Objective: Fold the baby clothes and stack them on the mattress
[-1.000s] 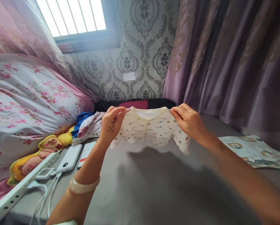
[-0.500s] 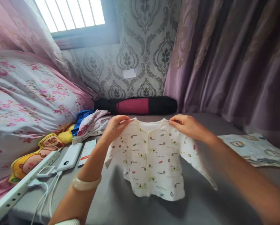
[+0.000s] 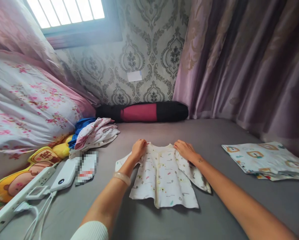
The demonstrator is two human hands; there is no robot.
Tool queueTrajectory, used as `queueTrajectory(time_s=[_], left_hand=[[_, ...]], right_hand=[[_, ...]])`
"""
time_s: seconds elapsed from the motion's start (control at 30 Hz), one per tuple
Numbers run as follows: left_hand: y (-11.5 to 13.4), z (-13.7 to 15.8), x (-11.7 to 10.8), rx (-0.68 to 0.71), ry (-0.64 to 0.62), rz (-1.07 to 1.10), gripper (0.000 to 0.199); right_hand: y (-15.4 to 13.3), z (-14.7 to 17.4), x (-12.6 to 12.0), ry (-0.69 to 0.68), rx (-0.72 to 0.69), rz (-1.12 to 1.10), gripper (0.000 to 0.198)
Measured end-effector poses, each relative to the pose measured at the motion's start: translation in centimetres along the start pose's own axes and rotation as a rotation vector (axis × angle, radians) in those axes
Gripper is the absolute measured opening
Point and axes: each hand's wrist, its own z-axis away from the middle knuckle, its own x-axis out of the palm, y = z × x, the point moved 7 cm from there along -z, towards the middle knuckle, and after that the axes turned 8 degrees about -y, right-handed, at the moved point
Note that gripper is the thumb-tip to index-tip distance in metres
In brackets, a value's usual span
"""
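Note:
A small white baby shirt [image 3: 166, 180] with a button front and tiny coloured prints lies mostly spread on the grey bed sheet [image 3: 204, 133], its neckline facing away from me. My left hand [image 3: 139, 149] pinches its left shoulder, beside the collar. At the other shoulder, my right hand [image 3: 186, 150] grips the fabric between thumb and fingers. The sleeve on the right hangs out below my right wrist, and the left sleeve is partly behind my left forearm.
Folded printed cloths [image 3: 267, 160] lie at the right. To the left are crumpled clothes [image 3: 96, 133], a phone [image 3: 86, 166], a white power bank [image 3: 65, 175], a power strip [image 3: 21, 200] with cables and a yellow cartoon cushion [image 3: 16, 180]. A black and red roll [image 3: 139, 112] rests against the wall.
Both hands have lowered the shirt and moved it away from me. Its body, held up before, now rests on the bed. The hands keep hold of the shoulders.

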Motion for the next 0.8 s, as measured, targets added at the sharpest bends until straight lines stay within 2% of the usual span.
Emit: queueTrajectory(time_s=[0.1,0.43,0.53,0.67,0.8], left_hand=[[-0.4,-0.7,1.1,-0.011,-0.061,-0.023,0.024],[0.2,-2.5,2.9,0.018,-0.107,-0.036,0.021],[0.4,-2.5,3.1,0.088,-0.062,-0.059,0.02],[0.7,-3.1,2.5,0.198,0.074,-0.122,0.021],[1.0,-4.4,1.8,0.21,0.157,-0.194,0.026]], right_hand=[[0.5,-0.9,1.0,-0.032,-0.022,-0.067,0.026],[0.3,-3.5,2.4,-0.111,0.052,-0.186,0.023],[0.1,-3.6,2.5,-0.084,0.031,-0.17,0.023],[0.1,-4.0,1.6,-0.029,0.006,-0.091,0.022],[0.2,-5.5,0.9,0.006,0.017,0.057,0.025]])
